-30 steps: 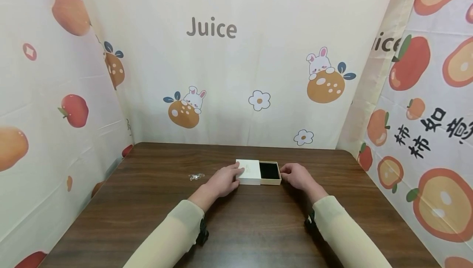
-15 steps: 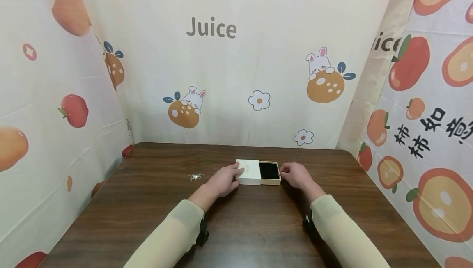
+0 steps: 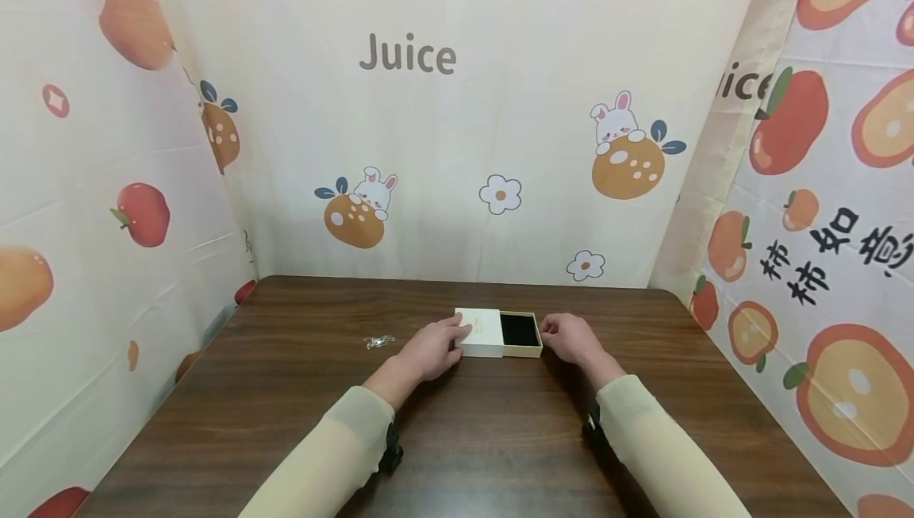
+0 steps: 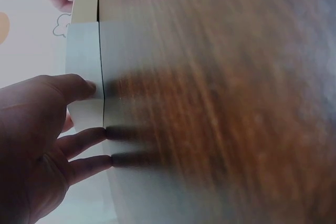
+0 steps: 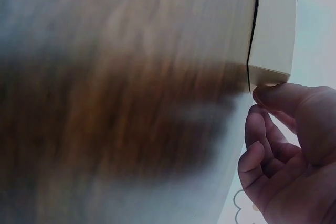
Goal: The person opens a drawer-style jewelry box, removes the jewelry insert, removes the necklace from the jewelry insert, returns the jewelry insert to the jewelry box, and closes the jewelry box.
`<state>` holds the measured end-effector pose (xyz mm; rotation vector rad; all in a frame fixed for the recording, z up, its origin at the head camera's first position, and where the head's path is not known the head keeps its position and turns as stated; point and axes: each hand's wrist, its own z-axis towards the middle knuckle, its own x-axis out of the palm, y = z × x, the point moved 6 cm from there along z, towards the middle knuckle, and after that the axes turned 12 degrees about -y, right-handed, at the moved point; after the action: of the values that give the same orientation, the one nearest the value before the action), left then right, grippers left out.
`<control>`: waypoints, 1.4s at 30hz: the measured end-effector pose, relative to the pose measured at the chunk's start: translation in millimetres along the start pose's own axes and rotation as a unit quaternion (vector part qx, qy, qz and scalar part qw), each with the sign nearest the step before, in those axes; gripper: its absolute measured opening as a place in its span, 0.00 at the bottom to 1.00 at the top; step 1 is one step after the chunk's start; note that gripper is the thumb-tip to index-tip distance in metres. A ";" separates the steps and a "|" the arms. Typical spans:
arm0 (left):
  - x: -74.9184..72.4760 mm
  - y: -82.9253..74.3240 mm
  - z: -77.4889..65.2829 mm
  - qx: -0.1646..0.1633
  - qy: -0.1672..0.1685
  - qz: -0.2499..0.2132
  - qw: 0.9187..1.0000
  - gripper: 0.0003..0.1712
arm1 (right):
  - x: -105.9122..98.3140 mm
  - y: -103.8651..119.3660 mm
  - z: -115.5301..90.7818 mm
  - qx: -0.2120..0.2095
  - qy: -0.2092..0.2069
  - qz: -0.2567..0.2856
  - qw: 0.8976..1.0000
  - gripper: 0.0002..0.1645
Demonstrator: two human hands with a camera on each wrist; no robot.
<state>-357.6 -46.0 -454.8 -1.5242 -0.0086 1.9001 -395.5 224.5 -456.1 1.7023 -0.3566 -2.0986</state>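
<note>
A white drawer-style box lies on the brown table. Its white sleeve [image 3: 484, 333] is on the left, and its cream drawer [image 3: 524, 351] stands partly out to the right, showing a black lining [image 3: 520, 330]. My left hand [image 3: 431, 349] grips the sleeve's left end; the left wrist view shows the thumb on the front face and two fingertips on the table. At the drawer's outer end, my right hand [image 3: 573, 338] pinches with thumb and index finger while the others curl. Whether a pull tab lies between them is hidden.
Left of my left hand lies a small heap of shiny silver items [image 3: 379, 341], too small to tell their kind. Curtains [image 3: 443, 129] with fruit prints close in the wooden table [image 3: 471, 431] at the back and both sides.
My right forearm has shifted slightly to the left. The box, its drawer, the silver items and my left hand show no visible movement.
</note>
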 end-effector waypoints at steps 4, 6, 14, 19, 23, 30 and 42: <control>0.0 0.1 0.7 0.001 0.000 0.001 1.000 0.29 | 0.3 -0.8 0.3 0.009 0.007 0.004 1.000 0.05; -0.5 -0.2 1.0 0.003 -0.001 0.000 1.000 0.29 | 0.1 -0.4 0.8 0.005 0.007 0.002 1.000 0.06; -2.7 -1.1 1.1 0.003 0.000 -0.008 1.000 0.29 | -0.1 -0.5 1.9 -0.008 0.000 -0.002 1.000 0.05; -2.1 -0.7 1.2 0.002 0.003 -0.008 1.000 0.29 | 0.0 0.2 2.4 -0.009 0.003 -0.003 1.000 0.06; -1.4 -0.4 1.2 0.000 0.005 -0.007 1.000 0.29 | 0.6 -0.1 2.9 -0.006 0.006 0.000 1.000 0.06; -0.6 -0.4 1.3 0.004 0.002 -0.002 1.000 0.29 | 1.8 -0.3 3.1 0.003 0.009 0.006 1.000 0.06; -1.1 -2.3 2.5 0.005 0.002 0.006 1.000 0.29 | 2.0 2.8 2.2 0.008 0.011 0.006 1.000 0.06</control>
<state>-358.6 -43.8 -452.2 -1.5250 0.0127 1.9040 -397.5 221.0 -456.1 1.7274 -0.3758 -2.0715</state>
